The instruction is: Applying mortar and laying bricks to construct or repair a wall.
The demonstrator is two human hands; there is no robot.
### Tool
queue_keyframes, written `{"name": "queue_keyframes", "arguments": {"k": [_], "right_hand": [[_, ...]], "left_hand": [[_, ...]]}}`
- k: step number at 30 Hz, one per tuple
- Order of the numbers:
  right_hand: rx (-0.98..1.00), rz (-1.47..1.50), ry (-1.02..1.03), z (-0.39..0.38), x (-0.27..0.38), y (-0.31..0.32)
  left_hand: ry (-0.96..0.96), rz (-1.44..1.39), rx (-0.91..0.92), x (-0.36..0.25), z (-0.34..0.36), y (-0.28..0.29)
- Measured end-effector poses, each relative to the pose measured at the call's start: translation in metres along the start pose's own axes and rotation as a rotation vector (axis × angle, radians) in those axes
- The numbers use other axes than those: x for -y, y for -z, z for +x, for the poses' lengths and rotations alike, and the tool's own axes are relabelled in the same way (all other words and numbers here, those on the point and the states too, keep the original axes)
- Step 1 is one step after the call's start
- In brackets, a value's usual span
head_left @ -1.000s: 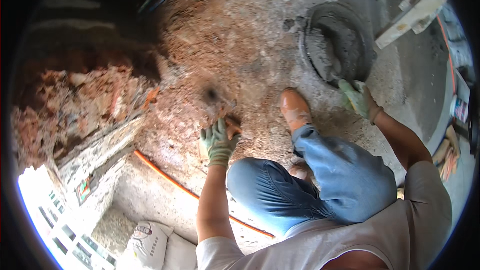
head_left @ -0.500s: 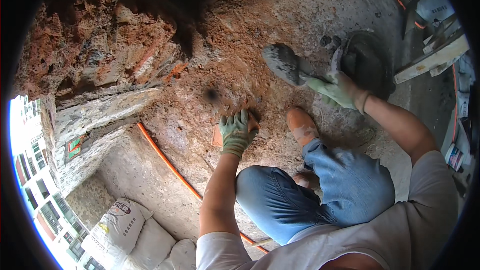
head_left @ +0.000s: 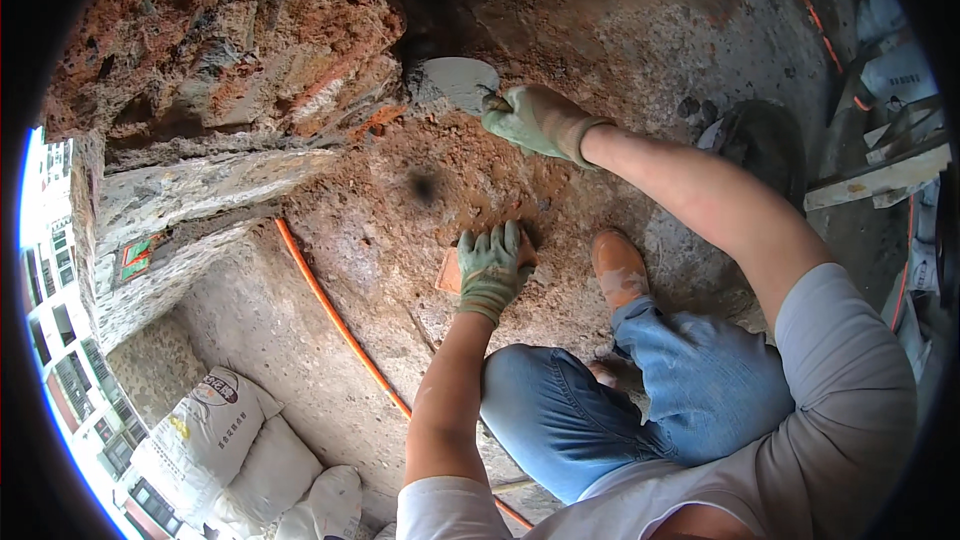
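A reddish-brown brick (head_left: 449,274) lies on the rough ground in front of me, and my gloved left hand (head_left: 489,265) is closed over it; the palm hides its middle. Farther off, my gloved right hand (head_left: 535,122) grips a trowel (head_left: 455,83) by its handle. The trowel's grey blade points left, at the foot of the broken reddish wall. Whether mortar still sits on the blade I cannot make out. Right of the trowel stands a dark round mortar tub (head_left: 768,145), partly hidden by my right arm.
A broken masonry wall (head_left: 230,60) rises at the upper left. An orange hose (head_left: 342,318) crosses the ground left of my arm. White sacks (head_left: 215,435) lie at lower left, wooden boards (head_left: 880,180) at right. My boot (head_left: 619,265) stands near the brick.
My right hand has swung the trowel leftward and away from me, from beside the tub to the wall's foot. The heaped mortar no longer shows on it. My left hand stays on the brick.
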State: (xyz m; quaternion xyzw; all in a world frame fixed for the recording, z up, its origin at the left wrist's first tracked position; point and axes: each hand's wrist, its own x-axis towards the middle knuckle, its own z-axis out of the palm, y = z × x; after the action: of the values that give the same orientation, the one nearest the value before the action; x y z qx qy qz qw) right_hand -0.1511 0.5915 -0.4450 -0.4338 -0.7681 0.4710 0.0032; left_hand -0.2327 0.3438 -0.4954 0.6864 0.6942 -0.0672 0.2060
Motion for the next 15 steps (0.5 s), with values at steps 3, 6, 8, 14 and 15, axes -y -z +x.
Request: {"name": "queue_keyframes", "arguments": {"k": [3,6,8,14,15], "right_hand": [[-0.071,-0.137,-0.032,0.033,0.007,0.020],[0.087,0.116,-0.223,0.042,0.005,0.031],[0.137,0.467,-0.247,0.020,0.009,0.026],[0.123,0.809,-0.381,-0.111,-0.074,0.010],[0.047,0.792,-0.416,-0.136,-0.084,0.009]], "left_hand": [[-0.052,-0.002,0.005,-0.015,0.018,0.002],[-0.064,-0.015,-0.026,-0.021,0.025,-0.005],[-0.033,-0.013,0.035,-0.020,0.019,-0.006],[-0.032,-0.007,0.049,-0.015,0.017,-0.002],[-0.036,-0.014,0.044,-0.014,0.018,-0.004]]}}
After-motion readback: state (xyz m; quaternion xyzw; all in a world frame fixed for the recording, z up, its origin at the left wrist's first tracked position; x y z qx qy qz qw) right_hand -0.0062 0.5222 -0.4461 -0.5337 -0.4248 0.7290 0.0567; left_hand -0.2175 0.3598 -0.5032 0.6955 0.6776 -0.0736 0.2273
